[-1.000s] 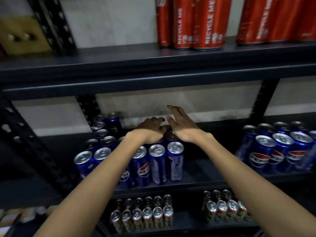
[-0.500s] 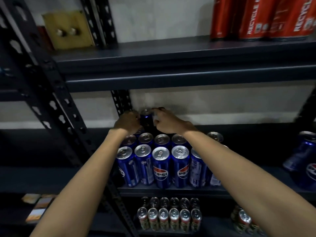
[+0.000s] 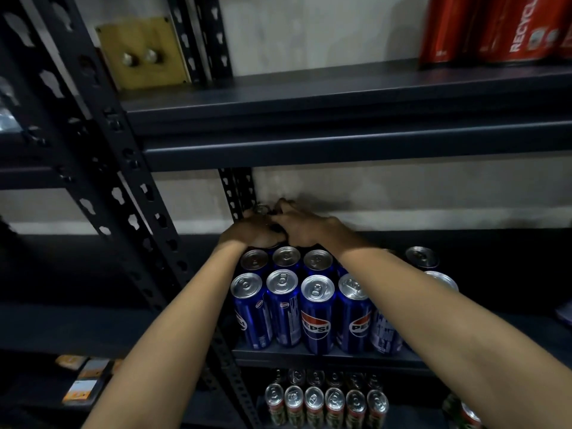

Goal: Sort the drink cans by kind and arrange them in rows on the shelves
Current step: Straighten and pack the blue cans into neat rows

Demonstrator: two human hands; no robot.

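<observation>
Head view: a blue can (image 3: 261, 209) stands upright at the back of the middle shelf (image 3: 325, 354), centre frame, only its silver top showing between both hands. The left hand (image 3: 250, 232) and right hand (image 3: 305, 226) meet round it with fingers curled, seemingly gripping it, equally near. Its long axis runs vertical, just behind the rows of blue cans (image 3: 317, 308). Red cans (image 3: 495, 26) sit upper right; smaller cans (image 3: 325, 404) stand below.

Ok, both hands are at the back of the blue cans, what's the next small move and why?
Probably seat the back can upright against the rear post, then let go: the left hand and right hand are bunched around it behind the blue cans.
</observation>
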